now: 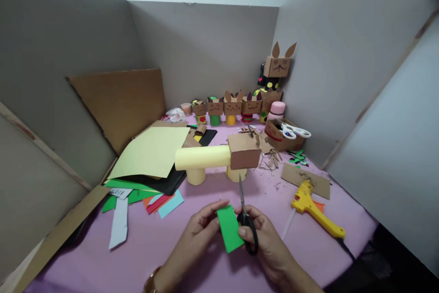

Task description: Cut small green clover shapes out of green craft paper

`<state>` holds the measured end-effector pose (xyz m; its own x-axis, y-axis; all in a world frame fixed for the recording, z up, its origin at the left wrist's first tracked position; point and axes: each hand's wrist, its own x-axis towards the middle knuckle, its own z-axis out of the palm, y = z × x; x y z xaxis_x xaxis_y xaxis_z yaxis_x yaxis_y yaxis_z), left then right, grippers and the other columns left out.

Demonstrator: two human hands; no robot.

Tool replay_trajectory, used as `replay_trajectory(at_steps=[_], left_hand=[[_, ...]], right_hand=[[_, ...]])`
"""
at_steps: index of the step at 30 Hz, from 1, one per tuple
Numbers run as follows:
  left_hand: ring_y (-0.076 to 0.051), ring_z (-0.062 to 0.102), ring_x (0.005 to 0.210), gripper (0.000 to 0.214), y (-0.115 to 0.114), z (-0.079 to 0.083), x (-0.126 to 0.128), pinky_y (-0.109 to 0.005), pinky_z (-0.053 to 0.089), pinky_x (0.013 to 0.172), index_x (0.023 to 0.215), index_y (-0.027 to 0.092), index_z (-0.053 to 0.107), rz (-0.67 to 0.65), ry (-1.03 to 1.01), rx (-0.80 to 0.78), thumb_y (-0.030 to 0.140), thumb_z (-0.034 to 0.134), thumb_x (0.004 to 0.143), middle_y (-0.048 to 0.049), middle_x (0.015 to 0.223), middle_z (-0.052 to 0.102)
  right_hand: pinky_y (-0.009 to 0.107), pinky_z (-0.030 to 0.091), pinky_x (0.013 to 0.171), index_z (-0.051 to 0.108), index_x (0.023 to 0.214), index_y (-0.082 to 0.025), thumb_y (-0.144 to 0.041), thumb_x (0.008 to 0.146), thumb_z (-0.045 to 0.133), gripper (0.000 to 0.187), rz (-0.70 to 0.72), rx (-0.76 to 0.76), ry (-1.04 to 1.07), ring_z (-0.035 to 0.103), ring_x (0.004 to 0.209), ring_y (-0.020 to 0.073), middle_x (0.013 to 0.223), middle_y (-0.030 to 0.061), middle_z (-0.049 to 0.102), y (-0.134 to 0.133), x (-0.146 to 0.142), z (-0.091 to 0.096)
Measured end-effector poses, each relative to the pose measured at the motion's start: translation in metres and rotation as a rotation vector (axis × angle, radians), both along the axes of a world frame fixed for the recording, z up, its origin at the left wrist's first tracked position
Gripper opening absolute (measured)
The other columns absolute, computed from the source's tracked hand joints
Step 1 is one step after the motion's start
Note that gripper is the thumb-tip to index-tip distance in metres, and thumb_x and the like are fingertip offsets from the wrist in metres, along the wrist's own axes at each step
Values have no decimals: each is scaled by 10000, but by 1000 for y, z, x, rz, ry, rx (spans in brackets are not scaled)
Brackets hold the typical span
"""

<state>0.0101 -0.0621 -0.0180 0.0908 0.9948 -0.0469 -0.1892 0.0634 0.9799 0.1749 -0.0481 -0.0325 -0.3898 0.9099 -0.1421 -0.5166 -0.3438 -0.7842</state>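
Observation:
A small green paper piece [229,229] is held between both hands near the front of the table. My left hand [205,223] pinches its left edge with thumb and fingers. My right hand [260,229] grips black-handled scissors [251,234], whose blades point away from me, and its thumb also presses the paper's right edge. Just beyond stands a cardboard animal figure: a pale yellow paper tube body [202,157] on short yellow tube legs, with a brown box head [244,152] at its right end.
A yellow glue gun [313,208] lies right, by a cardboard strip [318,184]. Coloured paper sheets [151,151] are stacked left. Several box-headed figures [233,105] line the back. White-handled scissors [295,132] rest on a carton [283,140]. Cardboard scraps [270,149] lie behind the figure.

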Motion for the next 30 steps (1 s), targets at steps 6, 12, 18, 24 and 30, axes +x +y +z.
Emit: replay_trajectory(at_steps=[6, 12, 18, 24, 30], left_hand=[[-242, 605, 961, 155, -4, 12, -5, -318, 457, 835, 835, 245, 755, -87, 584, 345, 194, 619, 781, -92, 1046, 677], [-137, 474, 516, 149, -11, -5, 11, -214, 348, 483, 642, 183, 607, 287, 553, 157, 229, 568, 778, 25, 546, 541], [-118, 440, 509, 165, -16, -4, 25, -201, 331, 485, 588, 206, 497, 332, 561, 178, 161, 574, 728, 64, 525, 479], [-179, 581, 692, 177, -6, -11, 23, -253, 465, 618, 853, 170, 598, 261, 156, -8, 150, 611, 678, -4, 730, 643], [-213, 628, 680, 290, -1, -9, 15, -327, 486, 697, 897, 95, 696, -46, -130, -242, 272, 719, 668, -97, 772, 720]], right_hand=[[159, 358, 439, 627, 894, -173, -311, 555, 840, 423, 43, -15, -40, 470, 474, 69, 629, -44, 579, 1, 0, 2], [190, 412, 506, 575, 968, -212, -261, 553, 843, 497, -212, 155, -171, 531, 565, 104, 701, -26, 602, -2, -4, -1], [240, 469, 628, 580, 981, -216, -126, 528, 814, 518, -228, 317, -376, 564, 668, 143, 810, -6, 610, -12, -11, -2], [202, 435, 550, 524, 956, -208, -185, 639, 746, 388, -229, 244, -304, 519, 614, 121, 706, -35, 561, -4, -4, -6], [186, 397, 510, 470, 978, -202, -192, 634, 759, 449, -165, 157, -196, 473, 561, 96, 680, -57, 526, 3, 0, -8]])
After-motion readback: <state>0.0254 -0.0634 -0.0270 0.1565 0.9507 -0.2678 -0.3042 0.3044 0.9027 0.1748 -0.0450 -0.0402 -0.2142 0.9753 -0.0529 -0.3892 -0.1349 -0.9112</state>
